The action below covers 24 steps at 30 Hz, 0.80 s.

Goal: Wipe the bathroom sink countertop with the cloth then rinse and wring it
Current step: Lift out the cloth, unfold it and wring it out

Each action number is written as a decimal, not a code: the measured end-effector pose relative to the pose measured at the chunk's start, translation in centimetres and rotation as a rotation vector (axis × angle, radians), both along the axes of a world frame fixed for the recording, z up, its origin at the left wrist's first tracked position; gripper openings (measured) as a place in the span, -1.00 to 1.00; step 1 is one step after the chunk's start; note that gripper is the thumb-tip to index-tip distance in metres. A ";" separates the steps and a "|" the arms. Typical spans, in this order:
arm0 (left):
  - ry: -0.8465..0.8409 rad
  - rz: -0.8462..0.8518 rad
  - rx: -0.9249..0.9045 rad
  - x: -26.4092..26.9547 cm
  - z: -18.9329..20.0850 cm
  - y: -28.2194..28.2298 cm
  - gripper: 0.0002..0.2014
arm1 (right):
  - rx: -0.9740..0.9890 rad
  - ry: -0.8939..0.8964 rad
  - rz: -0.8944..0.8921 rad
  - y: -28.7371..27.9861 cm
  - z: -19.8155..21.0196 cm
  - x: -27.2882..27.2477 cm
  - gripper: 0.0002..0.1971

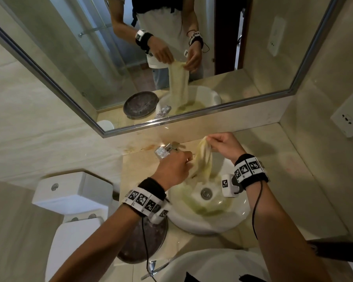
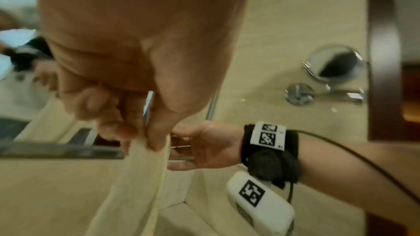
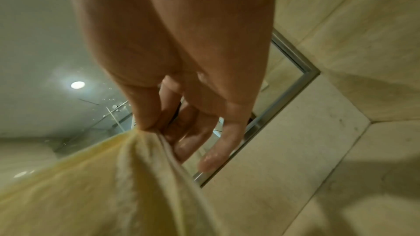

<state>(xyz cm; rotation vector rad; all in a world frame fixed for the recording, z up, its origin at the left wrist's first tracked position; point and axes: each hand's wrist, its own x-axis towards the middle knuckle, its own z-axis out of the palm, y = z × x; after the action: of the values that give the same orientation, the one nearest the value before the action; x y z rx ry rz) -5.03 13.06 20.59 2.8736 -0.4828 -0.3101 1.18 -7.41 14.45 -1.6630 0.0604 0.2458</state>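
Observation:
A pale yellow cloth hangs over the white round sink, its lower end trailing into the bowl. My right hand pinches the cloth's top edge, held up near the mirror. My left hand pinches the cloth lower down on its left side. In the left wrist view, the left hand's thumb and fingers nip the cloth, with the right hand behind it. In the right wrist view, the right hand's fingers grip the bunched cloth.
A chrome faucet stands at the back left of the sink. A beige stone countertop surrounds the bowl. A dark round tray sits at the front left. A toilet is left, the mirror above, a wall socket right.

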 end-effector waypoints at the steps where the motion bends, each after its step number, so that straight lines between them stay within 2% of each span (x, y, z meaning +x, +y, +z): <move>1: 0.011 0.040 -0.007 0.0 -0.2 0.3 -0.96 | -0.041 -0.013 -0.041 -0.1 -0.2 0.1 -0.83; 3: -0.032 0.171 -0.017 0.8 -0.1 1.0 -0.92 | -0.070 -0.015 -0.049 -0.1 -0.6 0.0 -0.84; 5: -0.064 0.225 -0.024 1.6 -0.1 1.4 -0.86 | -0.094 -0.010 0.003 0.3 -1.1 -0.2 -0.85; 10: -0.037 0.173 -0.041 1.6 -0.3 0.7 -0.86 | -0.098 0.002 -0.021 0.0 -1.8 0.0 -0.81; 18: -0.067 0.198 0.006 2.5 0.1 1.2 -0.92 | -0.030 0.005 -0.039 -0.2 -1.6 -0.2 -0.81; 21: -0.051 0.239 -0.168 2.8 0.1 1.5 -0.85 | -0.026 -0.019 -0.060 0.3 -1.1 0.0 -0.78; 24: 0.057 0.315 -0.534 2.6 -0.3 1.2 -0.75 | -0.038 -0.048 -0.079 0.7 -0.6 0.2 -0.83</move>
<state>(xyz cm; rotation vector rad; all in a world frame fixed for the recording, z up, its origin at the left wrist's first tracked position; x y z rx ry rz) -2.46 14.22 20.33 2.3596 -0.0751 -0.1745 1.38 -6.68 13.84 -1.7000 0.0956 0.1455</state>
